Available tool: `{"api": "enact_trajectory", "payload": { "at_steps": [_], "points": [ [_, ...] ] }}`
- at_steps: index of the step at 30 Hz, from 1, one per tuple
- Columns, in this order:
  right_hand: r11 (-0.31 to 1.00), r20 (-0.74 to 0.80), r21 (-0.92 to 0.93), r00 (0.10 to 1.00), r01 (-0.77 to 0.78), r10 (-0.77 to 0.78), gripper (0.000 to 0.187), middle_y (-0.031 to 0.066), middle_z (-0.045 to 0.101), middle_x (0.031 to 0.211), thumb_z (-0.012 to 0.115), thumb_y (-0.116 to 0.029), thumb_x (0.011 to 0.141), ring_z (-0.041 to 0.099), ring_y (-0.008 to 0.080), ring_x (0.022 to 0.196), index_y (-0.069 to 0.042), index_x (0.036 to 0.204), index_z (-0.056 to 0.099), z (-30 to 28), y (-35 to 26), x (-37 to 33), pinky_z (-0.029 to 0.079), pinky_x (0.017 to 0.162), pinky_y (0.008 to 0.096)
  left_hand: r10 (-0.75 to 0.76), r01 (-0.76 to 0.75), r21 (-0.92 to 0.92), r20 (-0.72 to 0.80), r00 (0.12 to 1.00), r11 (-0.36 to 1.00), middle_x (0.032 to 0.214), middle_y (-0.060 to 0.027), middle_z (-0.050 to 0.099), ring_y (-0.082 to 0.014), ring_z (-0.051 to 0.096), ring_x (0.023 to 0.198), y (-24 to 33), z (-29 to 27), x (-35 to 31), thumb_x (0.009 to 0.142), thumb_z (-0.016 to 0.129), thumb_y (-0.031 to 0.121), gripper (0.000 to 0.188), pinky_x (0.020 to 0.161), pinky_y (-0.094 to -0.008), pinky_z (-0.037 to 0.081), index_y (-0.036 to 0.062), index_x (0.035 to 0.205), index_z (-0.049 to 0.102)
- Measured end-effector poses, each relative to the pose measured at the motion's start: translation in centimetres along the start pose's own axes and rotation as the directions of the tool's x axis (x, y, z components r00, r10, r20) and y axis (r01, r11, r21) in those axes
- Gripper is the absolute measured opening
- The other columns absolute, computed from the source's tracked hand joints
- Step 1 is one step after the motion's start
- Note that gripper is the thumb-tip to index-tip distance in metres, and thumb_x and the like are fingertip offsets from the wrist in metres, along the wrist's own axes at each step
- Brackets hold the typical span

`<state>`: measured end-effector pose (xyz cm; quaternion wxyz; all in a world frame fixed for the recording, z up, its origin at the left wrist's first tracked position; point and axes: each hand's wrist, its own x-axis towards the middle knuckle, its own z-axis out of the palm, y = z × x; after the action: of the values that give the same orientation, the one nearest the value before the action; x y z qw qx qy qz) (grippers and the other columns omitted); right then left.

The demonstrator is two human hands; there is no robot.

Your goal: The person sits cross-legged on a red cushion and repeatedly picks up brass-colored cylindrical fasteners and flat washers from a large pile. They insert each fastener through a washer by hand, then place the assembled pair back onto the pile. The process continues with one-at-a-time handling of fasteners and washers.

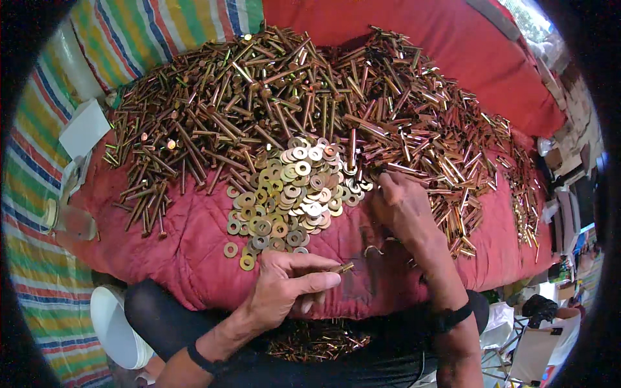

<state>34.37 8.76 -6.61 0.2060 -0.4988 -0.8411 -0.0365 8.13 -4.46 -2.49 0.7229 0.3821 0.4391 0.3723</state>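
Pinching a short brass-coloured threaded piece [347,267] between thumb and fingers, the left hand [284,284] is held palm inward near the front edge of a red padded cloth [187,226]. That piece points out past the fingertips toward the right, just below the heap of flat washers [284,200]. Across from it, the right hand [404,204] bends down beside the washers' right edge, close to a spread of metal sleeves [453,165]. Its fingers are curled and turned away from me, so I can't tell whether they grasp anything. Both wrists wear a dark band.

Behind the washers rises a great mound of long bolts [220,110], lying every which way, heads and shanks tangled together. More small metal parts [317,341] lie low between the person's dark-clothed legs. Over on the left, a clear jar [76,222] lies on the cloth's edge, with a white bucket [116,326] below it and a striped sheet [39,258] hanging alongside.
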Motion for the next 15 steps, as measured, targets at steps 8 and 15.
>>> {"api": "enact_trajectory", "payload": {
  "at_steps": [8,15],
  "points": [
    [0.994,0.104,-0.112,0.995,0.017,-0.006,0.013,0.0174,0.068,0.091,0.07,-0.012,0.086,0.069,0.039,0.082,-0.001,0.093,0.067,-0.5,-0.5,0.1,0.057,0.071,0.0469,0.026,-0.027,-0.007,-0.057,0.998,1.0,0.071,-0.0064,0.07,-0.007,0.052,0.045,0.0,-0.7,0.5,0.093,0.076,0.013,0.02,0.043,-0.0228,0.038,-0.0029,0.105,0.076],
    [0.378,0.394,0.814,0.898,-0.441,0.197,0.023,0.0105,0.072,0.089,0.075,-0.007,0.094,0.071,0.0187,0.073,0.007,0.112,0.072,-6.7,-5.0,-0.1,0.054,0.064,0.0325,0.053,-0.057,-0.047,-0.083,0.995,0.997,0.071,-0.0025,0.069,-0.004,0.052,0.05,0.5,-1.5,0.3,0.097,0.075,0.02,0.022,0.046,-0.0192,0.038,-0.0016,0.099,0.079]
  ]
}}
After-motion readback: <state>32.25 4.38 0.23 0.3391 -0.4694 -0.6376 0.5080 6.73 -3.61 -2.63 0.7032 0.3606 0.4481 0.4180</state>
